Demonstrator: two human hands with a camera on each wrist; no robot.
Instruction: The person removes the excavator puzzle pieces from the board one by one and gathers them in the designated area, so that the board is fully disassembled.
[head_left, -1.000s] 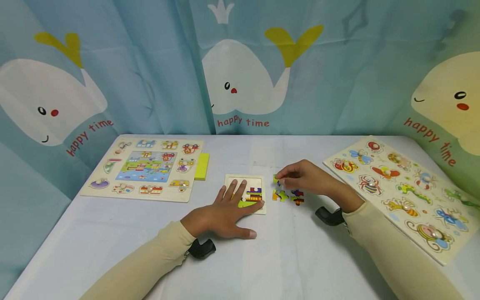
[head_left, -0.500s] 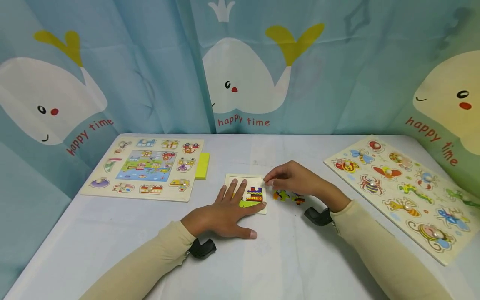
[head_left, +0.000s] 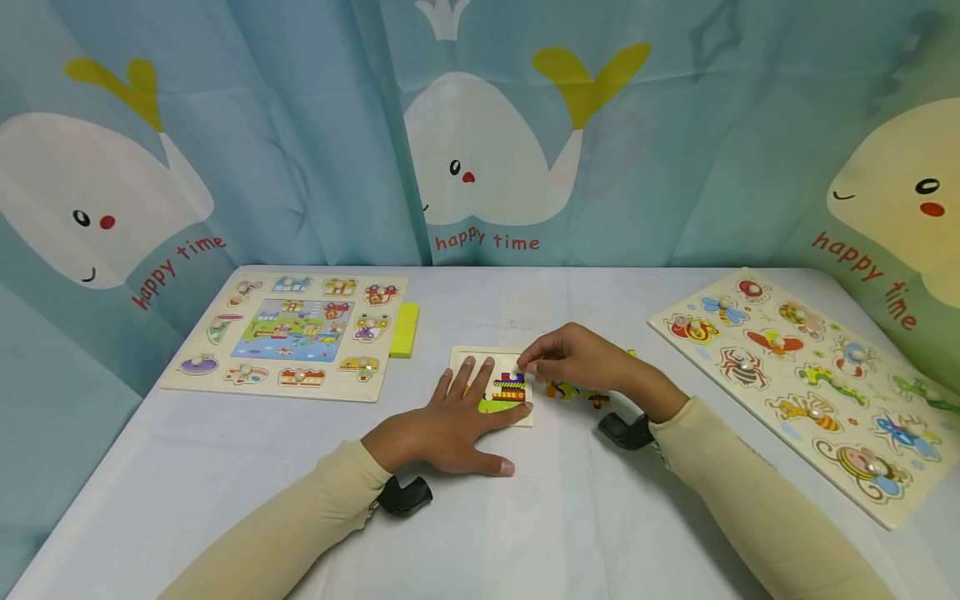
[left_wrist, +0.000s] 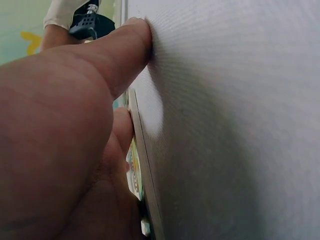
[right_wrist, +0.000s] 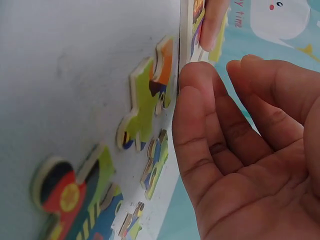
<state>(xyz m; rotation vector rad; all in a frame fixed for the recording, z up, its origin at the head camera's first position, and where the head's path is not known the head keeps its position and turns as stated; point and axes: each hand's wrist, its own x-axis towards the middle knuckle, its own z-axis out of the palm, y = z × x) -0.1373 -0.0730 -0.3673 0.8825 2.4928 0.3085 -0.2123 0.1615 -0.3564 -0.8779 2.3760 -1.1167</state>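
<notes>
My left hand (head_left: 450, 437) lies spread with straight fingers over a small wooden jigsaw board (head_left: 529, 421). Under and beside its fingers shows a joined part of a train picture (head_left: 509, 389). At the board's upper right corner my right hand (head_left: 579, 365) has thumb and forefinger together, with a small pale bit of a jigsaw piece (head_left: 518, 367) at the tips. In the right wrist view that piece is hidden behind the curled fingers. Loose jigsaw pieces lie right of the board: a green and orange one (right_wrist: 142, 95), a red one (right_wrist: 70, 197) and others.
A large knobbed puzzle board (head_left: 270, 392) with vehicles lies at the left, a yellow block (head_left: 405, 331) beside its right edge. An insect knob puzzle (head_left: 817, 400) lies angled at the right. A whale-print curtain (head_left: 480, 133) stands behind the white table.
My right hand has moved left from the loose pieces to the board's upper right corner, pinching a small piece. A green piece now shows beyond the right wrist. My left hand stays put.
</notes>
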